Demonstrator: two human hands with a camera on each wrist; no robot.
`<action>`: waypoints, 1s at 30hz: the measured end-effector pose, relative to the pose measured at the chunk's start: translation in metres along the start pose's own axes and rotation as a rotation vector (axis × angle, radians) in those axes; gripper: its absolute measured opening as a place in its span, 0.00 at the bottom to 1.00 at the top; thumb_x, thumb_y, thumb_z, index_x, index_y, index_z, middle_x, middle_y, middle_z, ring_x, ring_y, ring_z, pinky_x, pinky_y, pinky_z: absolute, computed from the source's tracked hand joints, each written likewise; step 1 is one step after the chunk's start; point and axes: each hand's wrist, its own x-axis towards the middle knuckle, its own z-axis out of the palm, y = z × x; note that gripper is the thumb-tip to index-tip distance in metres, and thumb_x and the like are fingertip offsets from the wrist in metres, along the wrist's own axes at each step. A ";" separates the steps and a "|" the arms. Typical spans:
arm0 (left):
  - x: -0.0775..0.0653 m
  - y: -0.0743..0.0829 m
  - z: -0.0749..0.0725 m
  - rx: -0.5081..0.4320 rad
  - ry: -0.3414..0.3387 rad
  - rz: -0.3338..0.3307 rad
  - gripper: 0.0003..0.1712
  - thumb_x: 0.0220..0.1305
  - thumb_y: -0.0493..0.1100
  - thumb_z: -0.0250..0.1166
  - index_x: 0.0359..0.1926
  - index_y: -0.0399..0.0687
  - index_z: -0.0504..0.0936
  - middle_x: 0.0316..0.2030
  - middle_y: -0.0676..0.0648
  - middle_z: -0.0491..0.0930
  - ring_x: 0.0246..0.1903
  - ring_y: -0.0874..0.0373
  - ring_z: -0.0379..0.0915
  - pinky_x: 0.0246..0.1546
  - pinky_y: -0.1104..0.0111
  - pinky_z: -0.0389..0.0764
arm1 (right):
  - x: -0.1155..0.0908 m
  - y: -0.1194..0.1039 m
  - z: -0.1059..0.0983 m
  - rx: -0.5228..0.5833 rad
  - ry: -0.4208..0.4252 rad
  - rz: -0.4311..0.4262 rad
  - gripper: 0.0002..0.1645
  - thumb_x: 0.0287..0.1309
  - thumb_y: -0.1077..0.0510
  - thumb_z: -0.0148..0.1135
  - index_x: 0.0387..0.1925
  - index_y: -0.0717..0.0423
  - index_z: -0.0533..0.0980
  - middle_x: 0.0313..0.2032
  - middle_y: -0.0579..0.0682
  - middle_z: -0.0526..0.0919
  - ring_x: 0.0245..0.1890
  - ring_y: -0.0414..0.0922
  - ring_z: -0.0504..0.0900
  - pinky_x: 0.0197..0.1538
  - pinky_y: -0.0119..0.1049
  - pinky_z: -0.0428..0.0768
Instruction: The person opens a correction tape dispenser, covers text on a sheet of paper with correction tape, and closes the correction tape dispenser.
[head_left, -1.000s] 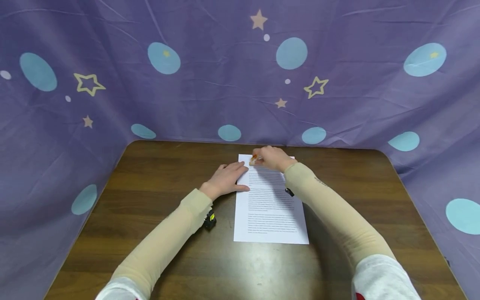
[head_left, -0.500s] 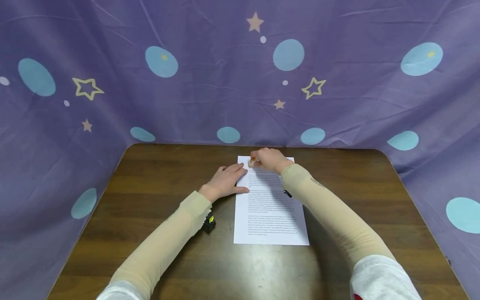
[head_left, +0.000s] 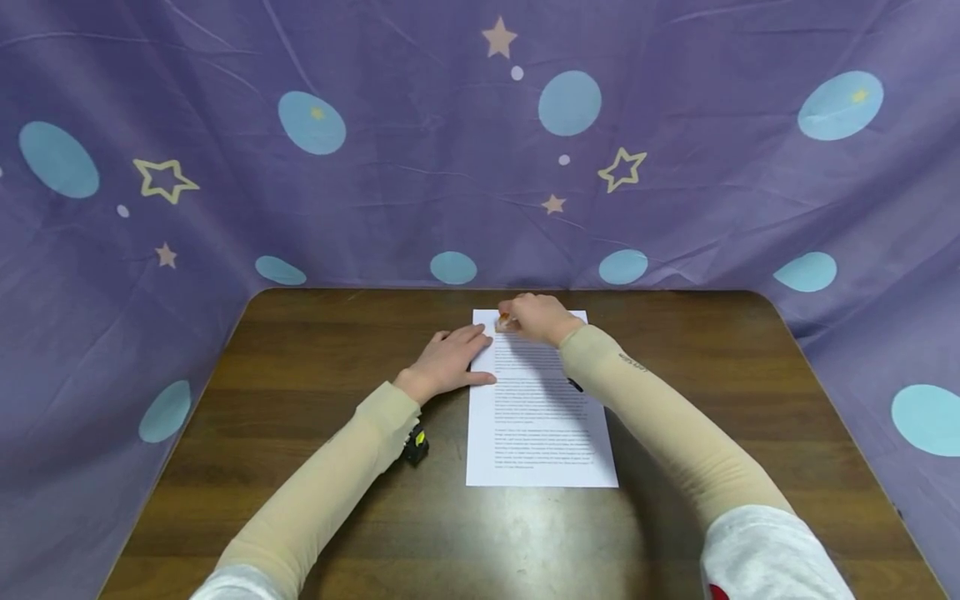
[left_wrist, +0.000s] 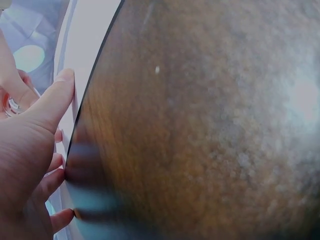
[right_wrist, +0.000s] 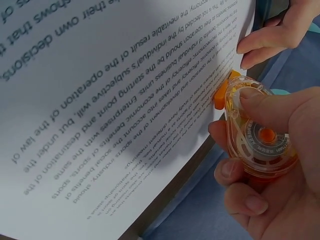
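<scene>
A sheet of white printed paper [head_left: 480, 450] lies on the wooden table. At its upper left, my right hand [head_left: 542, 317] holds a clear and orange correction tape [right_wrist: 266, 134]. In the right wrist view the thumb presses on its casing and the other fingers curl beneath. Its orange tip [right_wrist: 220, 95] is at the paper near the small lines of text. My left hand [head_left: 448, 360] rests on the left edge of the sheet with its fingers spread. In the left wrist view, its thumb [left_wrist: 59, 95] reaches onto the paper's edge.
The brown wooden table [head_left: 330, 350] extends around the sheet on all sides. Behind it and at both sides hangs a purple curtain [head_left: 420, 150] with stars and blue ovals. A small black device [head_left: 416, 446] sits under the left wrist.
The head view has shifted slightly. Both hands, the correction tape and the paper keep nearly the same places relative to each other.
</scene>
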 end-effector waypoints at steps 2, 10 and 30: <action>0.001 -0.001 0.000 0.001 -0.002 -0.002 0.47 0.70 0.68 0.63 0.79 0.46 0.65 0.80 0.39 0.56 0.79 0.45 0.51 0.73 0.41 0.57 | -0.001 0.001 0.000 -0.002 -0.005 0.002 0.10 0.69 0.57 0.69 0.50 0.49 0.82 0.45 0.49 0.89 0.44 0.51 0.88 0.43 0.47 0.85; 0.003 -0.004 0.004 0.005 -0.001 -0.007 0.47 0.70 0.69 0.63 0.78 0.47 0.65 0.80 0.40 0.56 0.80 0.46 0.50 0.73 0.42 0.57 | -0.003 0.004 -0.001 0.004 0.005 -0.005 0.11 0.68 0.56 0.71 0.50 0.49 0.82 0.46 0.49 0.89 0.45 0.51 0.87 0.44 0.46 0.86; 0.001 -0.001 0.002 0.028 0.003 0.008 0.46 0.72 0.68 0.61 0.79 0.46 0.65 0.80 0.40 0.56 0.80 0.46 0.50 0.73 0.42 0.58 | 0.004 0.006 -0.001 0.121 -0.025 -0.002 0.13 0.71 0.53 0.67 0.53 0.52 0.82 0.47 0.50 0.88 0.48 0.51 0.86 0.52 0.49 0.83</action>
